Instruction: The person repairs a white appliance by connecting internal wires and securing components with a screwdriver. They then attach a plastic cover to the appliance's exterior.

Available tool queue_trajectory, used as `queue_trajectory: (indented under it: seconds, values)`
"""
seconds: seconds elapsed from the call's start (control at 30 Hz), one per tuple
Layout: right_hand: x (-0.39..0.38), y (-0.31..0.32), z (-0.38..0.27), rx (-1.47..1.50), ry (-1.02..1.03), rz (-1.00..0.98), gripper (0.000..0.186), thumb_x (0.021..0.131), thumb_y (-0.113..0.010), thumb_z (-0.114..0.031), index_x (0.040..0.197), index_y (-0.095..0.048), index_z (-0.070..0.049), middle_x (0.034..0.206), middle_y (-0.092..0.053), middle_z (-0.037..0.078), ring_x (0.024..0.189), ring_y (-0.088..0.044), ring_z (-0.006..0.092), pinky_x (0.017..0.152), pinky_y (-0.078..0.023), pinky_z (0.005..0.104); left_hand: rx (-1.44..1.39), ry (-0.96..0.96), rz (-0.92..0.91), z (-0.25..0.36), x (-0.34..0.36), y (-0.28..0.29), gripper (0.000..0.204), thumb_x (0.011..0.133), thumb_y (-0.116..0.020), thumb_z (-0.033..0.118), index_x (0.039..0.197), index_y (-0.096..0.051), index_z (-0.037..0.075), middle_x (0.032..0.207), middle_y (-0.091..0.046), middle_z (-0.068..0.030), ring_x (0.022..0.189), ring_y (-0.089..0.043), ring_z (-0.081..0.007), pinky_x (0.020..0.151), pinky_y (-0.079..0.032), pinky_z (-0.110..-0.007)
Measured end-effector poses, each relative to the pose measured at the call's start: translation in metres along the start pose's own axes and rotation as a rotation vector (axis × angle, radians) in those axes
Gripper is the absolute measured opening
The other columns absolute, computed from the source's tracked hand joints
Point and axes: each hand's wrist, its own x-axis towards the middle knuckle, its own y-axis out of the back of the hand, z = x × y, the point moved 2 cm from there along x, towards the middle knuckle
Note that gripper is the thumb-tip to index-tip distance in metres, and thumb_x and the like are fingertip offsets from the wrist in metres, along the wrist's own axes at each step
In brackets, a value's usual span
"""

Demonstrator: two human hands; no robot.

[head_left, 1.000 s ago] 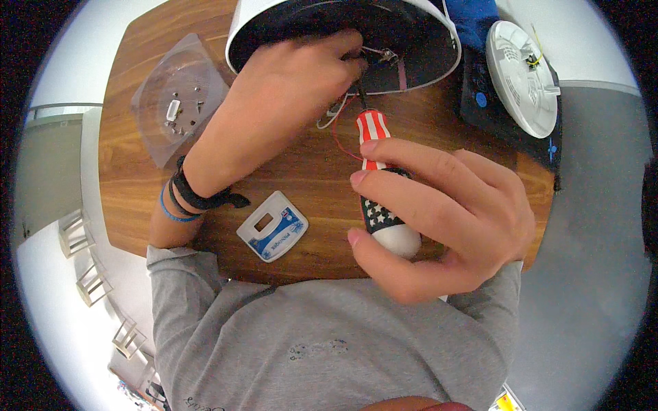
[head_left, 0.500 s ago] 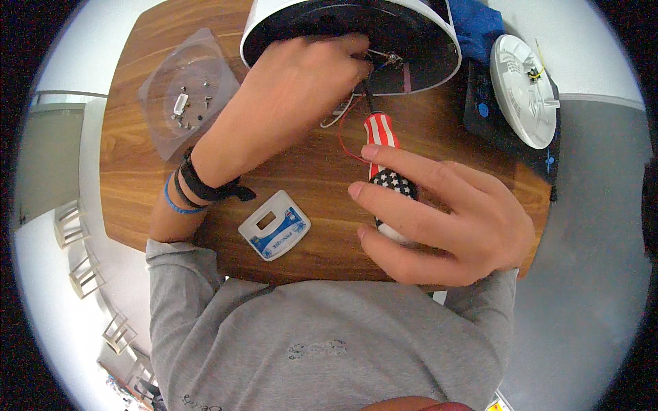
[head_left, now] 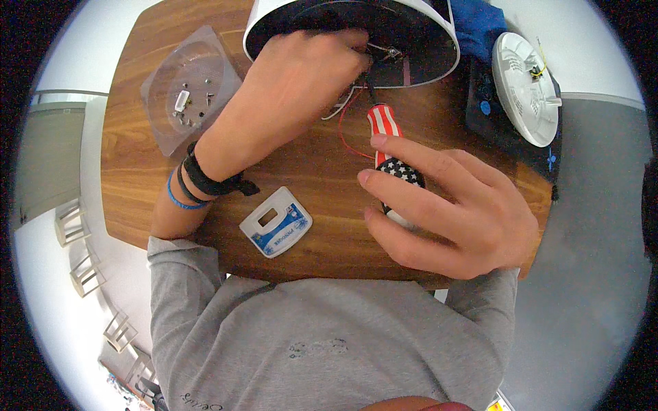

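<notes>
My left hand (head_left: 308, 79) reaches into the dark opening of a white-rimmed housing (head_left: 430, 68), fingers bent by the screwdriver's shaft; what they hold is hidden. My right hand (head_left: 459, 212) grips the screwdriver (head_left: 384, 123), whose handle has red-and-white stripes and white stars on black. The shaft runs up into the housing, where small metal parts (head_left: 392, 52) show. A red wire (head_left: 346, 140) loops onto the table beside the handle, near a white cable (head_left: 332, 115). Below my left wrist lies a white-and-blue plastic panel (head_left: 275, 222).
A translucent tray (head_left: 163, 88) with several screws and a small white piece sits at left on the wooden table (head_left: 130, 178). At right, a white round cover (head_left: 521, 103) with wires rests on a black mat (head_left: 480, 113), near blue cloth (head_left: 480, 27). Chairs (head_left: 120, 332) stand beyond the left edge.
My right hand and the screwdriver handle have shifted slightly up and to the right in the picture. My left hand stays in the housing's opening.
</notes>
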Motion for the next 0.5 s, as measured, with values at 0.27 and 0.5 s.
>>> queue_trajectory:
  seconds: [0.27,0.5]
  values:
    - [-0.002,-0.008,-0.004,0.019,0.026,0.007,0.024,0.084,-0.072,-0.016,0.107,-0.072,-0.011,0.122,-0.071,0.01,0.108,-0.073,0.0359,0.062,-0.054,0.0293,0.042,0.022,-0.01,0.001,0.001,-0.003,0.015,0.087,-0.067,0.011,0.099,-0.077,0.012,0.109,-0.073,-0.0069,0.086,-0.076,-0.0309,0.069,-0.064,-0.042]
    - [-0.002,-0.013,-0.019,0.121,0.104,0.034,0.024,0.088,-0.069,-0.021,0.11,-0.071,-0.013,0.118,-0.072,0.007,0.106,-0.073,0.0312,0.063,-0.049,0.0275,0.069,0.038,-0.027,0.002,0.001,0.001,0.017,0.087,-0.068,0.01,0.101,-0.078,0.013,0.109,-0.072,-0.0067,0.088,-0.076,-0.0316,0.071,-0.064,-0.043]
